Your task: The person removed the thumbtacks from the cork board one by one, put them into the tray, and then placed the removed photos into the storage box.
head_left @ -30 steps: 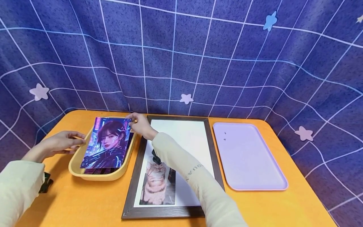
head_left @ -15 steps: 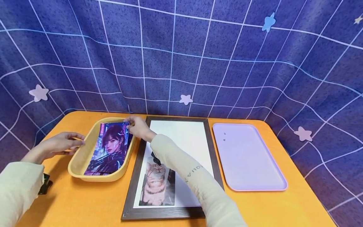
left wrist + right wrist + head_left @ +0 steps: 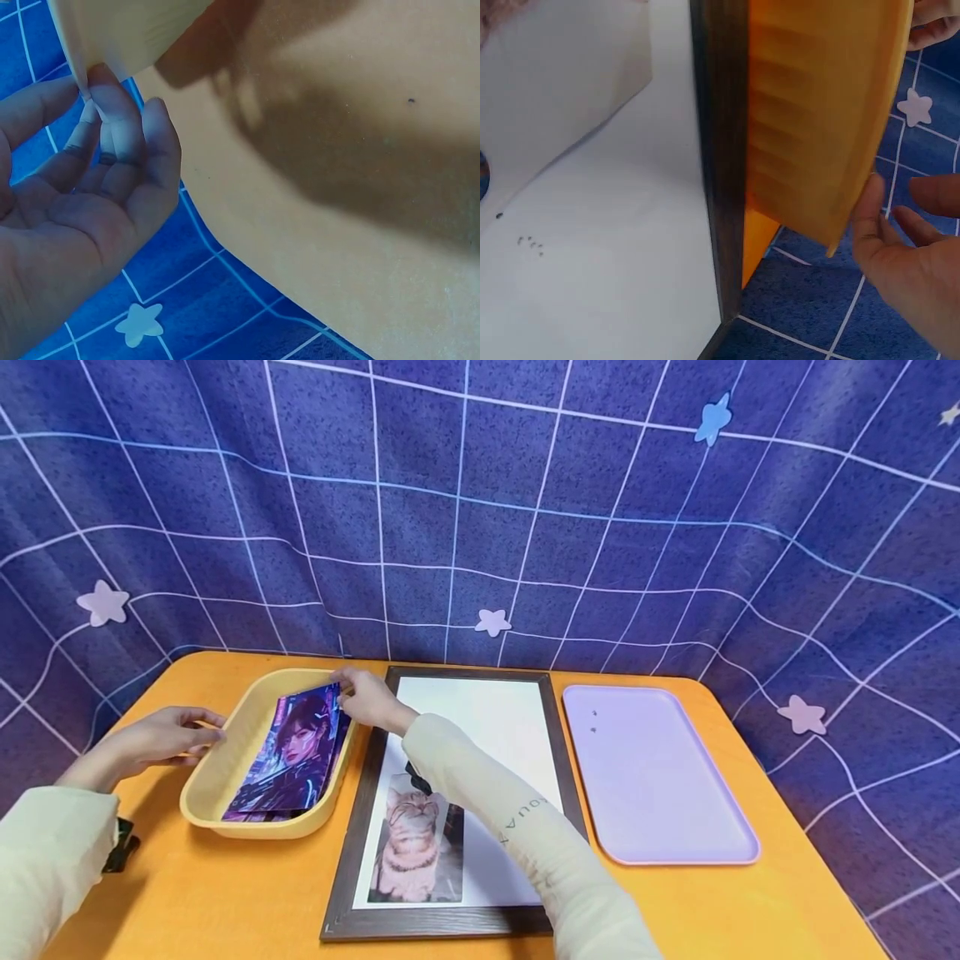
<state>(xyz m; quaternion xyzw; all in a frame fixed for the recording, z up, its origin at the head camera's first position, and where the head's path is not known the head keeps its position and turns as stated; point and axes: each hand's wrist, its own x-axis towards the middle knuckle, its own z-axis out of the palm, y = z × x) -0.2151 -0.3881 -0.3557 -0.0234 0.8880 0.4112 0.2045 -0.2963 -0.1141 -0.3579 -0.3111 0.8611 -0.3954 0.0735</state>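
In the head view, apparently done: one cat photo (image 3: 407, 856) laid flat at the lower left of the white backing (image 3: 476, 735) inside the dark picture frame (image 3: 450, 922). Judged by the large uncovered area of white, an early stage. Apparently left over: the cyberpunk print (image 3: 296, 760), tilted in the yellow basin (image 3: 247, 831) on top of at least one other picture (image 3: 258, 817), not on the backing. At its upper right corner, the right hand (image 3: 371, 697), apparently pinching, fingers nearly closed. At the basin's left rim, the left hand (image 3: 161, 739). On the right of the bench (image 3: 217, 902), a lavender tray (image 3: 660, 777) with two small dark marks.

In the left wrist view, thumb and forefinger brought together on the basin's rim, remaining fingers loosely bent and apart from it.

In the right wrist view, right fingertips against the basin's edge; print hidden behind the wall, so impossible to confirm the pinch from there.
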